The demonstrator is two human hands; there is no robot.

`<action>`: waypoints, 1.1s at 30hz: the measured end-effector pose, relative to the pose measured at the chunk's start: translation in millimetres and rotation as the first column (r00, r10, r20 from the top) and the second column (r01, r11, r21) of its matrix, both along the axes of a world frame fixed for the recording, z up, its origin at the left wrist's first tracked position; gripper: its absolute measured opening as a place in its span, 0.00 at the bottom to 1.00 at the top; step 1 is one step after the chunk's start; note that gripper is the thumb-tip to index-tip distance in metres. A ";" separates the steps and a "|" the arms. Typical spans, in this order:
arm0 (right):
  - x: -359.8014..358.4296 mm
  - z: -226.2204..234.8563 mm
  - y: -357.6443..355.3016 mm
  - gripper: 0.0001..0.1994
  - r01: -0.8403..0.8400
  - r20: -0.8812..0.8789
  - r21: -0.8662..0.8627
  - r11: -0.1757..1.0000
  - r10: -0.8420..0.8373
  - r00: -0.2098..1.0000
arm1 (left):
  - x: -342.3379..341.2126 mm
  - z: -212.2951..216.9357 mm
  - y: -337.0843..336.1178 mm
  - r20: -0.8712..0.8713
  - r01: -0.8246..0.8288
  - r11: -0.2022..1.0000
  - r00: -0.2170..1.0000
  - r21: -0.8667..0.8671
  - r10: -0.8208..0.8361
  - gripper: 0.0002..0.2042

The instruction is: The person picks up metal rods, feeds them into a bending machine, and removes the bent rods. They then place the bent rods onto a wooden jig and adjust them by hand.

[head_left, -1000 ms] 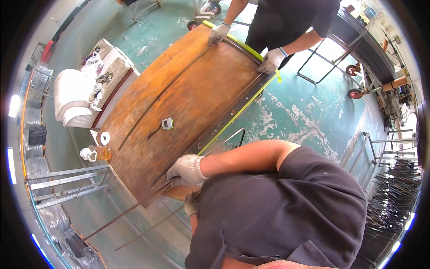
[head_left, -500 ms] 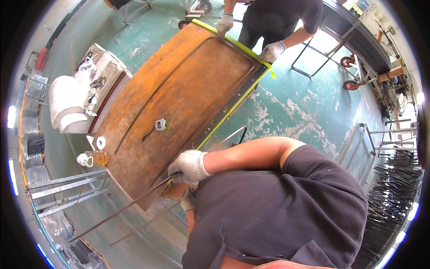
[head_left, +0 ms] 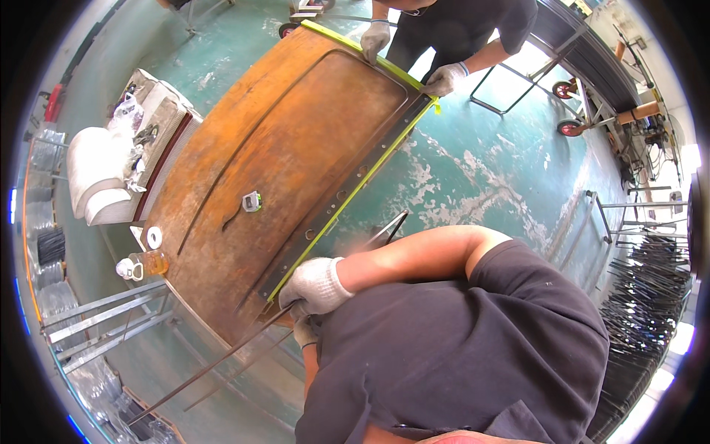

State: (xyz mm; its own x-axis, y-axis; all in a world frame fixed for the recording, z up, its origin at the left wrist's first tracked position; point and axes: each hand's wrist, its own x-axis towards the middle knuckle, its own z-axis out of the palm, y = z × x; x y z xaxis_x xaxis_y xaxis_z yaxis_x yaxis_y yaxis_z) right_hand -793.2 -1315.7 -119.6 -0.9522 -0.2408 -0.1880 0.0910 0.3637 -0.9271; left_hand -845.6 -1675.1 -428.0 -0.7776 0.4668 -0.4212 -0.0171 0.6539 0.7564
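My right hand [head_left: 316, 287], in a pale knitted glove, is closed around a long thin dark rod [head_left: 211, 368] at the near corner of a large brown worktop [head_left: 296, 140]. The rod slants away to the lower left, past the worktop's corner. Just below, my left hand [head_left: 304, 331], also gloved, sits close against my right hand; its fingers are mostly hidden. A dark strip with round holes [head_left: 342, 196] lies along the worktop's right side, edged by a yellow-green band [head_left: 355, 191]. Across the worktop, another person's two gloved hands [head_left: 376, 41] rest on the far yellow-green edge.
On the worktop lie a tape measure [head_left: 252, 201] and a white tape roll [head_left: 154, 237]. A bottle of amber liquid [head_left: 153, 263] stands at its left edge. White rolls [head_left: 100, 166] sit beyond. Metal frames [head_left: 111, 314] stand lower left, a wheeled rack [head_left: 584, 118] at upper right.
My left hand has come up closer to my right hand. The view has shifted a little, so the worktop appears further left and up. My right hand stays closed on the rod.
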 end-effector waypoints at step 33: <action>26.3 -2.6 10.3 0.18 0.140 0.034 0.014 0.990 -0.141 0.989 | 1.5 68.4 63.3 0.582 -0.568 0.823 0.663 -0.018 0.470 0.16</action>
